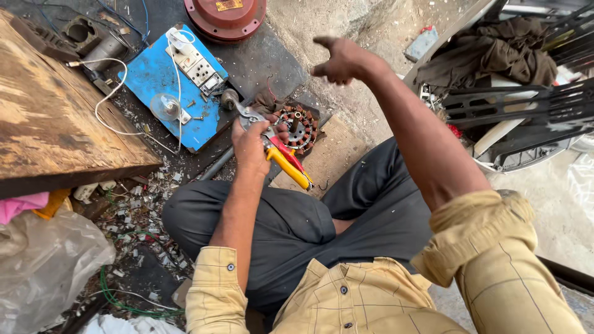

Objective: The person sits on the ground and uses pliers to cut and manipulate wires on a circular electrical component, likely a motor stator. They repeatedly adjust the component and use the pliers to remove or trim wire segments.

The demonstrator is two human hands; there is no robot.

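Seen from the head camera, the left hand [250, 145] grips yellow-and-red-handled pliers [279, 154], their metal nose just beside a round motor stator [300, 127] lying on the ground ahead of the crossed legs. The right hand [342, 60] is raised above, loosely curled and holding nothing, near a blue board [154, 77] carrying a white switch box.

Your view: soft, even daylight, mostly sharp.
You get faint shadows, slight motion blur on your raised right hand [342, 60], and wide-angle stretching at the edges.
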